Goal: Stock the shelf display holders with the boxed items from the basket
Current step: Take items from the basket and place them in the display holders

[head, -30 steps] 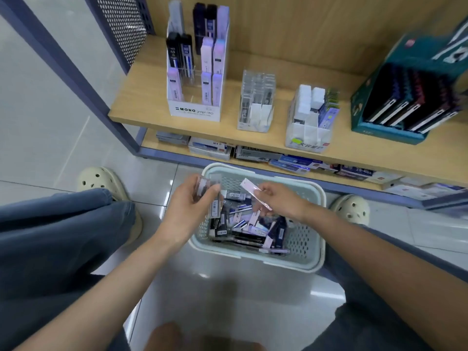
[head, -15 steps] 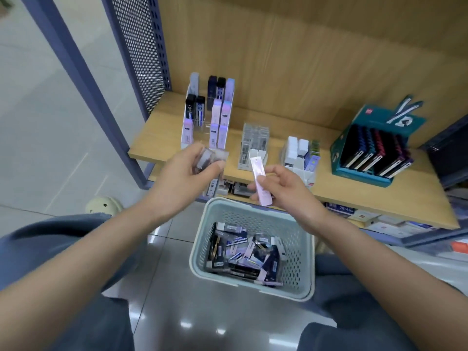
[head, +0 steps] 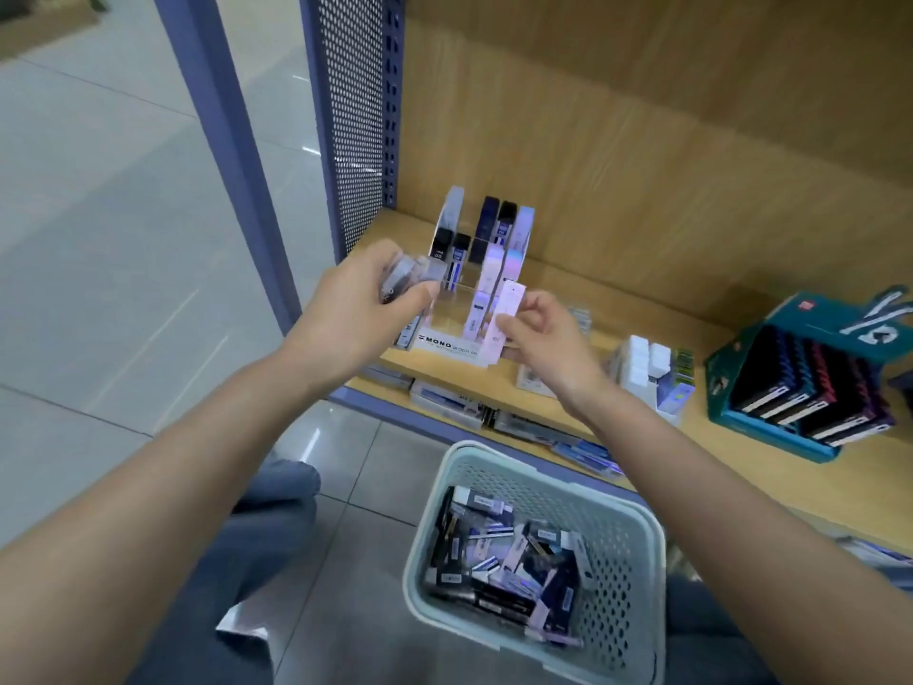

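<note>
A tiered MONO display holder point(head: 447, 344) stands at the left end of the wooden shelf point(head: 568, 294), partly filled with dark and lilac slim boxes. My left hand point(head: 363, 309) grips a small bunch of boxed items point(head: 412, 273) just left of the holder. My right hand point(head: 541, 333) pinches one pale pink slim box point(head: 504, 321) upright at the holder's front right corner. A pale green perforated basket point(head: 637, 546) sits on the floor below, holding several loose boxes point(head: 509, 561).
A clear holder with white boxes point(head: 652, 378) and a teal display carton point(head: 810, 378) of dark items stand further right on the shelf. Flat packs lie on the lower shelf point(head: 444, 400). A blue perforated upright point(head: 353, 121) bounds the shelf's left side. My knees flank the basket.
Both hands rose from the basket to the shelf, carrying their boxes to the MONO holder. The view tilted up, so the basket now sits lower in frame.
</note>
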A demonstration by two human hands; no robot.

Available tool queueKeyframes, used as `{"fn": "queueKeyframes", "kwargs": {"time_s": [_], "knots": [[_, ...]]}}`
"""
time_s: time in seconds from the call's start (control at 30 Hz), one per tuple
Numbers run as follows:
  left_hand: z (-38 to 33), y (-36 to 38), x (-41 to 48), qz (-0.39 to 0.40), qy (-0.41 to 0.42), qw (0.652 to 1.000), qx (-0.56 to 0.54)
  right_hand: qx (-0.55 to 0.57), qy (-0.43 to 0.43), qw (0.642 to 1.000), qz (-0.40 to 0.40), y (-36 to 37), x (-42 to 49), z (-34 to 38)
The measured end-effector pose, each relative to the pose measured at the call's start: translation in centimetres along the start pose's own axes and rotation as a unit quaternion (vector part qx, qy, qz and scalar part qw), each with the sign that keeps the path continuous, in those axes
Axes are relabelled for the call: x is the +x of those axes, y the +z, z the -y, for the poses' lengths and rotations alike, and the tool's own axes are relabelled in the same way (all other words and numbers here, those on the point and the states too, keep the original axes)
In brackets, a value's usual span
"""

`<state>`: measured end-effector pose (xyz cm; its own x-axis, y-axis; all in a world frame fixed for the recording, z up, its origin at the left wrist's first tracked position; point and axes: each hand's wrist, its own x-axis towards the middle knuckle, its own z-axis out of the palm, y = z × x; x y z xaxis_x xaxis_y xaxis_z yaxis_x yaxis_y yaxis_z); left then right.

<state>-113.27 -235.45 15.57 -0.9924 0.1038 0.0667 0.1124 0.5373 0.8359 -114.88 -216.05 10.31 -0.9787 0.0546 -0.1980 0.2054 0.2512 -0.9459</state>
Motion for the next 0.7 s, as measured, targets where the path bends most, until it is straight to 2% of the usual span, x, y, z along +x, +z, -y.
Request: {"fn": "queueKeyframes", "kwargs": {"time_s": [0.17,0.27,0.47,0.7], "knots": [[1.1,-0.7,1.1,-0.022,-0.011,1.000,-0.007,-0.097,-0.076,0.989,-0.085,3.4,5.1,-0.3],[1.4,-0.9,1.7,-0.035,-0.014,0.999,-0.009,-0.125,-0.086,0.983,-0.107,5.0,7.0,-0.9],[2.1,-1.5,2.1,-0.055,0.000,0.998,-0.009,-0.177,-0.078,0.977,-0.086,7.2,8.9,-2.8],[3.0,-2.3,2.5,-0.061,-0.025,0.998,-0.024,-0.242,-0.055,0.967,-0.055,7.9,9.8,-4.6]]}}
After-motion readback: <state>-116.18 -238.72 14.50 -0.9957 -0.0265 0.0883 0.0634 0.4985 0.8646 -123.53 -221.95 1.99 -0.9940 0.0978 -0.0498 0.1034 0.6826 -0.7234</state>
